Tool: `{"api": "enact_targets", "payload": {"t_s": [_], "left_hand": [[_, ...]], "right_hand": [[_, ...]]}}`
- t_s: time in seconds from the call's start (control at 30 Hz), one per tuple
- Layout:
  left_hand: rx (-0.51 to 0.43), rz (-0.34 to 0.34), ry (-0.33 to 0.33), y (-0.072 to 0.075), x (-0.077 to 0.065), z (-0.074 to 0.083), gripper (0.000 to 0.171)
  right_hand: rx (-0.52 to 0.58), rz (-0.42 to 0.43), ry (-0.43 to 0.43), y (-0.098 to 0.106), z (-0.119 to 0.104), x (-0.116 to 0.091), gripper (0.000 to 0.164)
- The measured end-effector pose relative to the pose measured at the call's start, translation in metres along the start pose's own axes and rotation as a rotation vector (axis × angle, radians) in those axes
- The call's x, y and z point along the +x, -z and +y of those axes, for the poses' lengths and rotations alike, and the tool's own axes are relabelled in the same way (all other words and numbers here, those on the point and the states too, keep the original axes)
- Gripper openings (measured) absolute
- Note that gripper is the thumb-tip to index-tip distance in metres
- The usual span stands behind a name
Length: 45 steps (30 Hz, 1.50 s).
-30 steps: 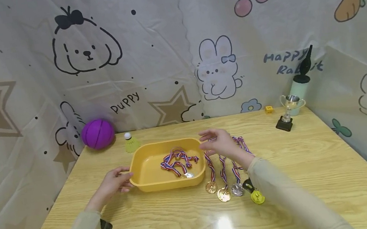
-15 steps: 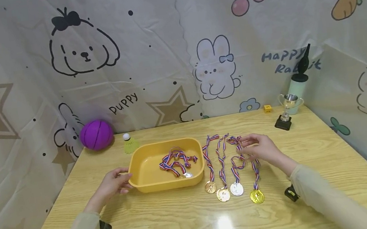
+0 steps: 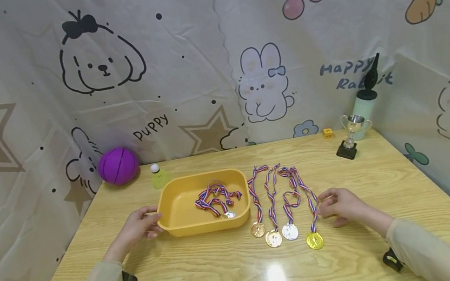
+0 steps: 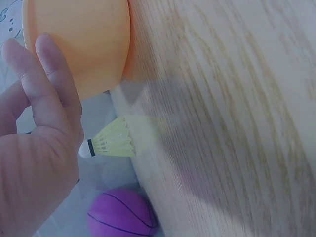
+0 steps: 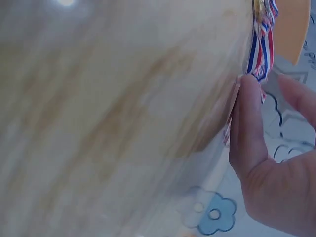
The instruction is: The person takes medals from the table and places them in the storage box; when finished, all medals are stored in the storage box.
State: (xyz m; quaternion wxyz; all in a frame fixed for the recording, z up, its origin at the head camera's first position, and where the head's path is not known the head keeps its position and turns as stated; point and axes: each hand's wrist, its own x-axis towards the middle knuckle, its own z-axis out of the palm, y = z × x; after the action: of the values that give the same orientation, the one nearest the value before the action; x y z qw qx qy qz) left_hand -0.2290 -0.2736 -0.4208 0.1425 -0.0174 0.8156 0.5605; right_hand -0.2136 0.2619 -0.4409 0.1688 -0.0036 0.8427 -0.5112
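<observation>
Left hand rests relaxed at the left end of yellow tub, while right hand, thumb and fingers parted, is beside the ribbon of the rightmost medal, right of the tub, which a snagging fingertip could drag askew.

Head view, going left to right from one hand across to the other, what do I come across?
Left hand, yellow tray, coppery medal, pale gold medal, silver medal, bright gold medal, right hand.

The head view looks forward and down across the worktop; the wrist views, closer and rolled sideways, both catch the yellow tub.
</observation>
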Motion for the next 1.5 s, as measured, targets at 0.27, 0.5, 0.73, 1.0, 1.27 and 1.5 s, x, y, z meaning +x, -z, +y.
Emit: {"api": "enact_targets", "payload": {"t_s": [0.27,0.5,0.73,1.0,1.27,1.5], "left_hand": [[-0.021,-0.003,-0.014,-0.001,-0.001,-0.001,0.051],[-0.023,-0.005,-0.016,-0.001,-0.001,-0.001,0.052],[-0.007,0.005,-0.002,-0.001,-0.001,0.000,0.050],[-0.021,-0.002,-0.009,-0.001,-0.001,-0.002,0.050],[-0.022,-0.011,-0.015,-0.001,-0.002,-0.001,0.051],[-0.022,-0.001,-0.011,0.000,-0.001,-0.003,0.050]], "right_hand": [[-0.015,0.012,-0.019,-0.011,-0.005,-0.003,0.056],[-0.035,0.017,-0.035,-0.015,-0.004,-0.001,0.057],[-0.100,0.036,-0.062,-0.020,-0.012,-0.003,0.055],[-0.152,0.072,-0.058,-0.027,-0.013,0.000,0.048],[-0.181,0.108,-0.062,-0.031,-0.013,0.003,0.039],[-0.198,0.114,-0.041,-0.034,-0.012,0.005,0.021]]}}
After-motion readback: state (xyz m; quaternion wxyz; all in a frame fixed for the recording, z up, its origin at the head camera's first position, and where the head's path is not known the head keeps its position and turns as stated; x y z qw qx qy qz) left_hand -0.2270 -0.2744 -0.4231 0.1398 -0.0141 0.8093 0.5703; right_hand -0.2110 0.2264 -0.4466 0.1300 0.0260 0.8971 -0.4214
